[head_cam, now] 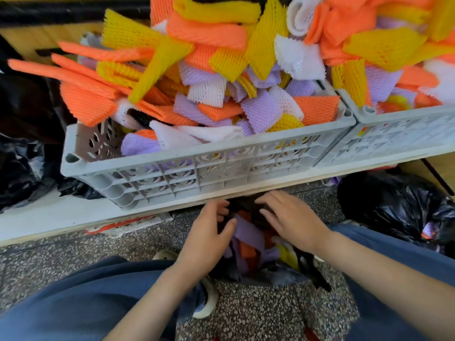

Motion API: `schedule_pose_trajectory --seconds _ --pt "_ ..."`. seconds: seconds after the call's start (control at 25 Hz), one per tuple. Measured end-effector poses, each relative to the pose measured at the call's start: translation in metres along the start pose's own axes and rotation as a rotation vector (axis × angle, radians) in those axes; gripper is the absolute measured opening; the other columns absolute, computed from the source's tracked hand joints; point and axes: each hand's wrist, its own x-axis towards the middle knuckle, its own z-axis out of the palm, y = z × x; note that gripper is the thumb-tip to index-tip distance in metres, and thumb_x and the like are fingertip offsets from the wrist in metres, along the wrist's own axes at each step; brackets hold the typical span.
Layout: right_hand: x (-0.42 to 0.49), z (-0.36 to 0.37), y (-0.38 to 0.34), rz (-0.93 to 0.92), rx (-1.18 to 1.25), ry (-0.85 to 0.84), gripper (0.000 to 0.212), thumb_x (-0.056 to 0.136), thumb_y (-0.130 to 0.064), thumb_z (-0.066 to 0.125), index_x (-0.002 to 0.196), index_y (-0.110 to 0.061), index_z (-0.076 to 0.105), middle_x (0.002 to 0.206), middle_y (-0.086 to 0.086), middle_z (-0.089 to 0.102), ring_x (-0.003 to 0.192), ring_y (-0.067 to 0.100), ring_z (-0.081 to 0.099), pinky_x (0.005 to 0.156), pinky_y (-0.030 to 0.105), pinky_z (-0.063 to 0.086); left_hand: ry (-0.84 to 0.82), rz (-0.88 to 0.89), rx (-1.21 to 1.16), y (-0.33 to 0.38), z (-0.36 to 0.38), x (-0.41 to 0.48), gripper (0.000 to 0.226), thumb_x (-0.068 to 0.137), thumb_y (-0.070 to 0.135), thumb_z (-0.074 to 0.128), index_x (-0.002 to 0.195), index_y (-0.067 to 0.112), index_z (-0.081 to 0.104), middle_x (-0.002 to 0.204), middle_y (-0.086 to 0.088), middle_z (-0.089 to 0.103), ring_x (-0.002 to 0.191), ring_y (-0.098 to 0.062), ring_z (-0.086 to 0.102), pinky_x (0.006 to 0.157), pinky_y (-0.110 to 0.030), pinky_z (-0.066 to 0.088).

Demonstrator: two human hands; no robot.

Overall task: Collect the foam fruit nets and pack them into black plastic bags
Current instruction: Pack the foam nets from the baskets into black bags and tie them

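Fingers of the left hand [205, 233] curl at the black bag [309, 265] on the floor, grip unclear, the right hand [293, 217] spread loosely over it; its slack mouth could sag, spilling the nets [248, 235] inside.

Bright, soft light fell evenly on the foam nets [206, 33] heaped in the grey crate [152, 166], leaving only faint shadows. The left hand [206, 235] and right hand [293, 220] were smeared by motion blur. The wide lens bowed the crate's rim; the upper left corner lay dim.
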Motion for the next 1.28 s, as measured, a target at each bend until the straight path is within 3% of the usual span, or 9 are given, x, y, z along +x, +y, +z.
schedule_pose_trajectory --seconds 0.16,0.36,0.48,0.64,0.72,0.84,1.08,1.2,1.28 --pt "0.035 -0.07 -0.001 -0.062 -0.001 0.257 0.031 0.093 -0.027 0.041 0.111 -0.007 0.056 0.101 0.007 0.057 0.097 0.019 0.049 0.083 0.025 0.035 0.213 0.448 0.167 0.047 -0.051 0.022 0.015 0.09 0.012 0.058 0.104 0.018 0.056 0.1 0.01 0.051 0.094 0.005 0.049 0.085 -0.007 0.036" --pt "0.112 -0.107 -0.004 -0.121 -0.041 0.443 0.035 0.09 -0.023 0.047 0.118 -0.002 0.051 0.11 0.016 0.056 0.102 0.022 0.044 0.084 0.025 0.032 0.492 0.587 0.376 0.079 -0.109 0.068 0.016 0.087 0.007 0.055 0.103 0.009 0.057 0.098 0.001 0.048 0.093 -0.013 0.047 0.078 -0.025 0.035" --pt "0.167 -0.115 0.0 -0.058 -0.086 0.419 0.058 0.084 -0.022 0.065 0.132 0.0 0.042 0.132 0.02 0.048 0.122 0.029 0.041 0.101 0.036 0.033 0.567 0.542 0.578 0.089 -0.143 0.108 0.037 0.086 0.014 0.06 0.121 0.007 0.052 0.118 -0.012 0.053 0.11 -0.031 0.048 0.087 -0.04 0.036" --pt "0.22 -0.127 0.006 0.064 -0.246 0.221 0.099 0.074 -0.028 0.077 0.147 -0.004 0.015 0.154 0.014 0.018 0.144 0.028 0.014 0.116 0.034 0.011 0.47 0.301 0.727 0.08 -0.165 0.153 0.067 0.085 0.024 0.066 0.141 0.005 0.034 0.136 -0.016 0.044 0.124 -0.033 0.04 0.095 -0.045 0.032" --pt "0.231 -0.129 0.012 0.087 -0.293 0.226 0.093 0.076 -0.022 0.073 0.147 -0.005 0.016 0.152 0.014 0.022 0.142 0.027 0.018 0.114 0.033 0.012 0.452 0.205 0.822 0.071 -0.167 0.164 0.062 0.086 0.026 0.064 0.139 0.007 0.038 0.134 -0.016 0.047 0.124 -0.034 0.039 0.095 -0.044 0.029" --pt "0.238 -0.14 0.018 0.064 -0.304 0.316 0.059 0.084 -0.016 0.06 0.139 -0.009 0.038 0.137 0.012 0.045 0.131 0.028 0.035 0.105 0.032 0.022 0.594 0.197 0.911 0.073 -0.173 0.17 0.026 0.091 0.023 0.054 0.109 0.005 0.057 0.113 -0.018 0.06 0.11 -0.035 0.046 0.085 -0.043 0.027" --pt "0.218 -0.173 -0.013 0.015 0.02 0.543 0.035 0.093 -0.026 0.055 0.122 -0.008 0.049 0.108 0.013 0.06 0.102 0.028 0.052 0.078 0.034 0.036 0.813 0.324 0.431 0.104 -0.17 0.149 0.011 0.093 0.018 0.044 0.101 0.009 0.047 0.089 -0.017 0.061 0.09 -0.036 0.055 0.083 -0.042 0.031" --pt "0.194 -0.182 -0.046 -0.058 0.211 0.524 0.034 0.095 -0.029 0.052 0.121 -0.01 0.042 0.089 0.008 0.061 0.08 0.027 0.059 0.065 0.04 0.045 0.736 0.377 0.015 0.118 -0.156 0.127 0.006 0.096 0.013 0.043 0.101 0.015 0.04 0.073 -0.005 0.057 0.065 -0.025 0.057 0.061 -0.034 0.045" --pt "0.18 -0.18 -0.064 -0.123 0.253 0.426 0.032 0.096 -0.03 0.05 0.123 -0.013 0.043 0.089 -0.002 0.055 0.08 0.02 0.057 0.066 0.037 0.043 0.652 0.332 -0.222 0.124 -0.143 0.114 0.007 0.099 0.015 0.043 0.103 0.019 0.046 0.085 -0.003 0.059 0.076 -0.02 0.059 0.071 -0.034 0.05"
